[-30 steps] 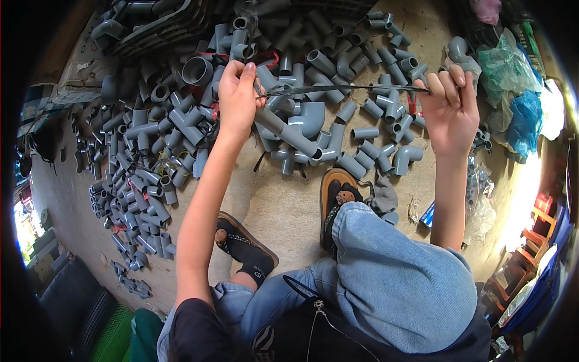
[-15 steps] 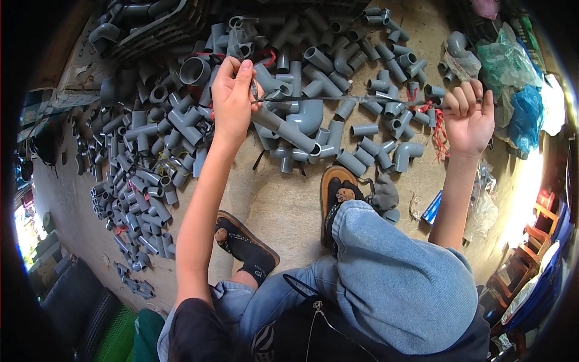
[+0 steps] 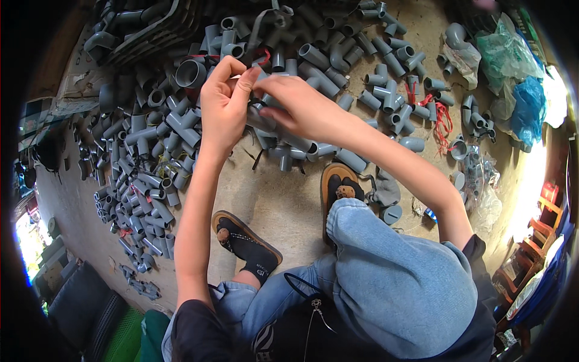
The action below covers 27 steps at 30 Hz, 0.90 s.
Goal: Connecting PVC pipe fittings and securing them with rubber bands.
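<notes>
Left hand (image 3: 224,111): raised, fingers curled, thumb pinching grey strip (image 3: 258,27). Right hand (image 3: 307,111): angled inward, back uppermost, fingers bent near left thumb; grip indeterminable.

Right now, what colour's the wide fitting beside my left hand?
The fitting is grey, best seen in the head view.

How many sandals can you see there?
2: the left sandal, left of centre, and the right sandal, partly behind the jeans. Others could be hidden in the dark edges.
</notes>
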Available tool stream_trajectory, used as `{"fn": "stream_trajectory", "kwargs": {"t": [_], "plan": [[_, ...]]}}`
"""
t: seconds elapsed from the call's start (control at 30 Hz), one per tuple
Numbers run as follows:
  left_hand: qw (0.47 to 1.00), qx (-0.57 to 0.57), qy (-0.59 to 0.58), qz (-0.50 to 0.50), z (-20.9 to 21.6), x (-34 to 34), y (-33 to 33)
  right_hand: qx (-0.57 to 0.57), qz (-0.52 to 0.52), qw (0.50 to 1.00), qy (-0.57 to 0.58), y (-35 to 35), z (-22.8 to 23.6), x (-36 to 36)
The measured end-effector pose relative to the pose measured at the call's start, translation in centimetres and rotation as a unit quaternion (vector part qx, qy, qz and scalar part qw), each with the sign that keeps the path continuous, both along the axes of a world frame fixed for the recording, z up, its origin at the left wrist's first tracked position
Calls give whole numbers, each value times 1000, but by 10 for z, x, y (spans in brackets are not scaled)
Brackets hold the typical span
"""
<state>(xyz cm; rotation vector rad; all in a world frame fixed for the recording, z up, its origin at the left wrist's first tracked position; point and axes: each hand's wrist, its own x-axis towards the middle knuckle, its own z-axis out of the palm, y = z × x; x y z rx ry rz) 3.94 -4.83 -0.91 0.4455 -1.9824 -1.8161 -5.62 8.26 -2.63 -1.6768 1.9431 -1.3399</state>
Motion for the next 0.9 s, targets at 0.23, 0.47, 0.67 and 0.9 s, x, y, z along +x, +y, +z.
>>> {"fn": "stream_trajectory", "kwargs": {"t": [0.23,0.47,0.67,0.9], "plan": [[977,175,-121,21,6,27,-21,85,-37,988,-124,19,18,-36],[956,206,-181,-101,8,48,-40,123,-76,977,-157,61,20,-58],[906,92,-359,-203,16,103,-54,-77,-126,883,-446,87,25,-85],[884,307,-352,32,40,242,-46,-209,-55,779,-588,136,70,-107]]}}
